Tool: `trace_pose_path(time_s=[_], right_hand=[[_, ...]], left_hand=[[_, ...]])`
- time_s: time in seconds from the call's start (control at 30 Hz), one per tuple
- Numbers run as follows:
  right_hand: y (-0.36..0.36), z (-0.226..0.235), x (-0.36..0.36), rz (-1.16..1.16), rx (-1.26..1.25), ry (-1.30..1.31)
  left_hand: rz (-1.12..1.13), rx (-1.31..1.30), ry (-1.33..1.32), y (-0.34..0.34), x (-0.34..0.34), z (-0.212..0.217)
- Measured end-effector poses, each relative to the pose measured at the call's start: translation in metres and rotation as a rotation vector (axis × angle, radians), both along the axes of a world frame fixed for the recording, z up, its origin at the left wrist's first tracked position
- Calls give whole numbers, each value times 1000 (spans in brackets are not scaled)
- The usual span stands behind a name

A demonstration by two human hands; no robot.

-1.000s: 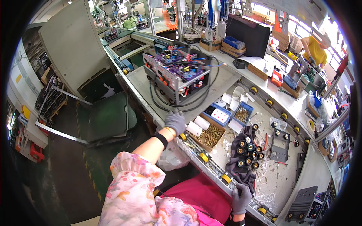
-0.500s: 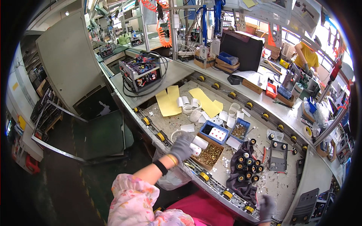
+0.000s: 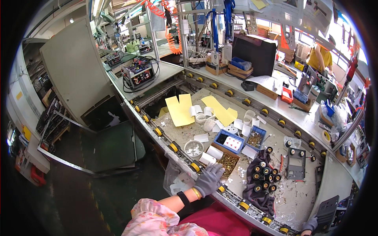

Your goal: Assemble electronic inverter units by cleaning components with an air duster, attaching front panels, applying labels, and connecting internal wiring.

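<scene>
The gloved left hand [image 3: 208,179] rests flat, fingers spread, on the near edge of the workbench [image 3: 185,133], gripping nothing, just beside a cardboard box of brass parts [image 3: 227,161]. The gloved right hand [image 3: 310,225] sits at the near right rim; I cannot tell its grip.

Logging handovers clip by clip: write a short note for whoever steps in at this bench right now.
Left hand: grey glove, resting flat on the bench edge beside the box of brass parts, holding nothing.
Right hand: gloved, at the bench's near right edge, grip unclear.
The dark board with round capacitors lies between them, untouched.
Done: nothing to see.
Left: nothing picked up yet.
</scene>
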State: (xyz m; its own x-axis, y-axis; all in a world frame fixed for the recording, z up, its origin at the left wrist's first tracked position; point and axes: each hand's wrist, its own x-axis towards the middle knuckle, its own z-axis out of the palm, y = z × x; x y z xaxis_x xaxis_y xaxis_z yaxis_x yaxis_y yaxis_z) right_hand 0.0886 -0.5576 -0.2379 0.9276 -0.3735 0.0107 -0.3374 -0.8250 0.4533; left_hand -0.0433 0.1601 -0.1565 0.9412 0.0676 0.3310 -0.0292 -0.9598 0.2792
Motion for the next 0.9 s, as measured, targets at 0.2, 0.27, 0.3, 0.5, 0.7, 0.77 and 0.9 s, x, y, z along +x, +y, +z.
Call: trace_pose_path(time_s=[0.2,0.27,0.3,0.5,0.7,0.77,0.9], right_hand=[[-60,-67,29,61,-199,127],[-66,-75,34,156,-474,216],[-61,-76,39,202,-733,261],[30,-23,37,44,-101,202],[229,22,-1,459,-291,69],[319,29,-8,384,-177,192],[453,81,-28,326,529,28]], left_hand=[[13,40,-14,-3,3,7],[21,9,-46,-5,4,10],[17,22,-73,-5,4,12],[-26,-72,-151,-2,5,13],[-95,-74,-156,1,4,9],[-95,-72,-137,0,6,12],[-117,-68,-250,-3,5,18]])
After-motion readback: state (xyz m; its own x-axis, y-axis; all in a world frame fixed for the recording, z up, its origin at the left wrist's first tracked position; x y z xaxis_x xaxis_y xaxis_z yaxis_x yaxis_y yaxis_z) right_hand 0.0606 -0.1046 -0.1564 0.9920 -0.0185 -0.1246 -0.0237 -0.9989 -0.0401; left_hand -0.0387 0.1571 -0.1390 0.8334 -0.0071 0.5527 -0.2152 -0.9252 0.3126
